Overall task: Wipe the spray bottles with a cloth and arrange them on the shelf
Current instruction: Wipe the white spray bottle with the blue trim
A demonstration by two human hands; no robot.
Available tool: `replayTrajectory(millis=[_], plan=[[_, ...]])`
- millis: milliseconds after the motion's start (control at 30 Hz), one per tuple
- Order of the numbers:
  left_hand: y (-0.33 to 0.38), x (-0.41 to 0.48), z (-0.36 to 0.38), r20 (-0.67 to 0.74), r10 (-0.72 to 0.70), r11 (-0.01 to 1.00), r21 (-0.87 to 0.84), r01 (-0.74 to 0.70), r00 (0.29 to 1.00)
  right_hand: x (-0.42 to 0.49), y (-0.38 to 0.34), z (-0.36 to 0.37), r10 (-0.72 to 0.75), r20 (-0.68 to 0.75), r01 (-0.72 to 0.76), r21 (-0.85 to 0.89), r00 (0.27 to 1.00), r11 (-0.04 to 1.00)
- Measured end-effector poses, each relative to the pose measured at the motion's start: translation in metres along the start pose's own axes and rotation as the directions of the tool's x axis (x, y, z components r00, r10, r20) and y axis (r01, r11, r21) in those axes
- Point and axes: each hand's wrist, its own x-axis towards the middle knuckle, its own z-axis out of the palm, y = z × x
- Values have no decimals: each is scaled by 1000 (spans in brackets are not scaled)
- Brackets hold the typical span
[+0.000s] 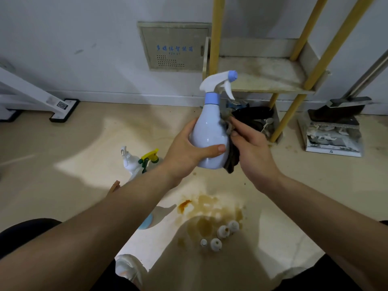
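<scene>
Presently, the stained shelf (262, 78) with round yellow posts stands far right. Your left hand (182, 154) wraps the smooth, pear-shaped pale-blue spray bottle (206, 133), upright before the shelf. Your right hand (254, 152) pinches a dark crumpled cloth (231, 158) against its right flank.

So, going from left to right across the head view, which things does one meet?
white stand foot, white spray bottle on the floor, yellow-trigger bottle, left hand, pale blue spray bottle, dark cloth, right hand, dustpan
</scene>
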Motion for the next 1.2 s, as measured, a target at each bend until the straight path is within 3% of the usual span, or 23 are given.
replayTrajectory(millis=[133, 333, 467, 567, 667, 733, 833, 933, 1000, 1100, 1200], plan=[[-2, 2, -3, -87, 35, 999, 0, -35, 996, -11, 2, 7, -167, 32, 170, -231, 985, 958], [3, -2, -11, 140, 32, 993, 108, -47, 990, -1, 2, 2, -90, -55, 80, -156, 994, 984], [7, -5, -11, 141, 52, 989, 129, -71, 989, 0, 3, 1, -134, -65, 115, -231, 989, 966], [10, -5, -9, 90, 2, 1000, 17, -3, 996, -9, 7, 7, -296, 52, 291, -404, 954, 867], [12, -1, -14, 43, -33, 998, 49, 31, 999, -14, 13, 11, -391, 185, 430, -497, 901, 754], [11, 0, -13, 26, -46, 998, 43, 45, 999, -12, 12, 9, -354, 159, 388, -433, 921, 814], [7, 0, -8, 35, -42, 998, 57, 40, 998, 2, 7, -1, -235, 6, 220, -372, 972, 902], [6, 0, -2, 41, -62, 993, 103, 58, 997, 9, 4, -10, -197, -76, 154, -380, 977, 912], [8, 0, -2, 37, -104, 992, 82, 101, 994, 3, 4, -6, -262, -36, 224, -420, 964, 880], [12, 1, -5, 51, -144, 988, 61, 141, 988, -10, 7, 4, -412, 135, 418, -520, 901, 745], [14, 1, -6, 55, -132, 990, 62, 129, 990, -7, 4, 2, -464, 214, 501, -537, 859, 679]])
